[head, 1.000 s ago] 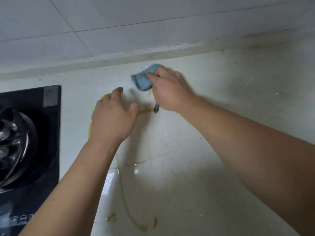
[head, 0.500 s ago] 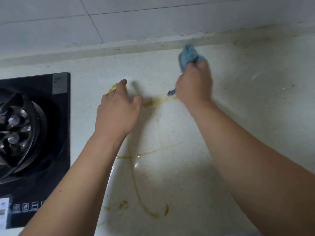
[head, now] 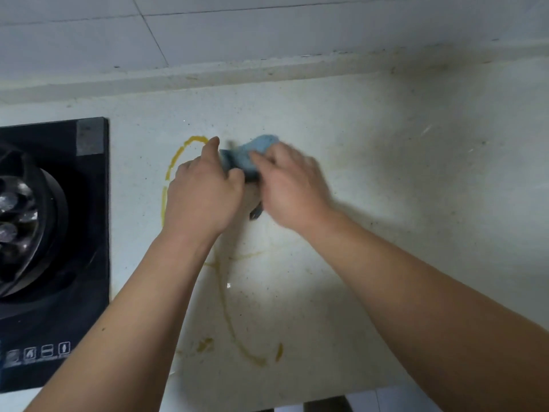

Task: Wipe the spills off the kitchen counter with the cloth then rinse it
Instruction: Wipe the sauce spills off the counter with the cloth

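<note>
Wiping in progress, head view only. My right hand (head: 292,185), blurred, grasps the blue cloth (head: 252,156), which is bunched and pressed on the surface (head: 416,173) at the top of the spill. My left hand (head: 205,194) lies just beside it, thumb touching the cloth's near edge; whether it pinches the fabric I cannot tell. The yellow spill (head: 175,162) arcs left of the cloth, then trails toward me as a long streak (head: 228,316), long axis running roughly away-to-near. The left hand sits nearer the arc. Judgement: the next stroke goes left and back toward me. Stove (head: 53,248) far left.
</note>
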Motion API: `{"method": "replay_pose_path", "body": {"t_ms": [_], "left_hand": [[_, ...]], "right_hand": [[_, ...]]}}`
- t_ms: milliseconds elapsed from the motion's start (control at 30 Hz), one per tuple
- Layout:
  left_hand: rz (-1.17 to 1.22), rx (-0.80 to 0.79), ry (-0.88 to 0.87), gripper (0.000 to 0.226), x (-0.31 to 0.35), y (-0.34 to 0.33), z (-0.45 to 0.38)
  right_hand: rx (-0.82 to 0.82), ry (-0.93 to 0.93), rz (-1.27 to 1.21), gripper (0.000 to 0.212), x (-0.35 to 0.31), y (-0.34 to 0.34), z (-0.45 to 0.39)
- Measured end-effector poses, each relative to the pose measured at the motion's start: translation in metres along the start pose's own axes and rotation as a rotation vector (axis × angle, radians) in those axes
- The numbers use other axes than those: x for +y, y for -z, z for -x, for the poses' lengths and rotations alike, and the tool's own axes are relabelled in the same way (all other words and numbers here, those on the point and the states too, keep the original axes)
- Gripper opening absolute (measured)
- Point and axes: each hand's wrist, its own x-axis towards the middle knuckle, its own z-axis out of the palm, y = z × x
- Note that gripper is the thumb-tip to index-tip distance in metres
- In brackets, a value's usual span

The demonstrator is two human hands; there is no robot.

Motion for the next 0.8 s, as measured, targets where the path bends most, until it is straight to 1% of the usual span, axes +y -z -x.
{"method": "replay_pose_path", "body": {"t_ms": [33, 100, 133, 167, 200, 233, 267, 300, 333, 367, 400, 467, 500, 533, 567, 600, 633, 667, 700, 733, 767, 800], "left_hand": [[-0.003, -0.001, -0.004, 0.066, 0.000, 0.000, 0.002], [-0.009, -0.001, -0.012, 0.066, -0.002, 0.000, 0.005], [-0.008, 0.001, -0.012, 0.067, -0.002, 0.001, 0.007], [-0.006, 0.005, -0.009, 0.068, -0.002, 0.002, 0.007], [-0.002, 0.010, -0.007, 0.069, -0.001, 0.002, 0.009], [0.005, 0.019, -0.007, 0.071, -0.001, 0.003, 0.010], [0.012, 0.027, -0.010, 0.072, -0.001, 0.003, 0.011], [0.017, 0.032, -0.014, 0.074, -0.001, 0.003, 0.012], [0.013, 0.029, -0.018, 0.075, -0.001, 0.003, 0.015], [-0.003, 0.022, -0.025, 0.075, -0.002, 0.002, 0.017], [-0.023, 0.015, -0.034, 0.075, -0.003, 0.001, 0.019], [-0.060, 0.009, -0.055, 0.073, -0.006, 0.001, 0.022], [-0.068, 0.003, -0.057, 0.073, -0.007, 0.001, 0.023], [-0.068, -0.003, -0.056, 0.073, -0.008, 0.000, 0.024], [-0.064, -0.006, -0.056, 0.073, -0.009, 0.000, 0.025], [-0.058, -0.007, -0.058, 0.073, -0.010, -0.002, 0.026], [-0.055, -0.006, -0.060, 0.073, -0.011, -0.002, 0.028], [-0.056, -0.006, -0.065, 0.074, -0.012, -0.004, 0.029], [-0.063, -0.006, -0.079, 0.074, -0.013, -0.006, 0.030], [-0.072, -0.007, -0.097, 0.073, -0.015, -0.008, 0.031], [-0.081, -0.016, -0.116, 0.072, -0.017, -0.009, 0.031], [-0.090, -0.033, -0.136, 0.072, -0.019, -0.011, 0.031]], "right_hand": [[0.078, -0.113, 0.015, 0.054, 0.016, 0.006, -0.003], [0.218, -0.516, -0.017, 0.048, 0.054, 0.019, -0.011], [0.243, -0.683, -0.062, 0.045, 0.064, 0.024, -0.010], [0.222, -0.752, -0.087, 0.042, 0.059, 0.022, -0.008], [0.198, -0.695, -0.100, 0.039, 0.042, 0.019, -0.007], [0.170, -0.549, -0.125, 0.037, 0.020, 0.012, -0.004], [0.126, -0.336, -0.110, 0.036, -0.005, 0.003, 0.003], [0.047, -0.136, -0.102, 0.039, -0.026, -0.003, 0.015], [-0.009, -0.015, -0.080, 0.041, -0.034, -0.007, 0.023], [0.002, 0.012, -0.055, 0.044, -0.026, -0.005, 0.023], [0.073, -0.074, -0.057, 0.047, -0.007, -0.003, 0.019], [0.232, -0.480, -0.088, 0.048, 0.034, 0.008, 0.011], [0.257, -0.621, -0.065, 0.045, 0.042, 0.009, 0.011], [0.249, -0.630, -0.041, 0.041, 0.037, 0.007, 0.012], [0.220, -0.521, -0.032, 0.038, 0.024, 0.004, 0.013], [0.170, -0.346, -0.026, 0.037, 0.008, 0.001, 0.020], [0.103, -0.162, -0.027, 0.041, -0.003, -0.005, 0.030], [0.059, -0.052, -0.024, 0.047, -0.001, -0.004, 0.036], [0.061, -0.045, -0.017, 0.051, 0.011, 0.001, 0.037], [0.101, -0.158, -0.020, 0.050, 0.026, 0.008, 0.032], [0.160, -0.357, -0.020, 0.045, 0.046, 0.015, 0.028], [0.176, -0.558, -0.018, 0.040, 0.060, 0.021, 0.028]]}}
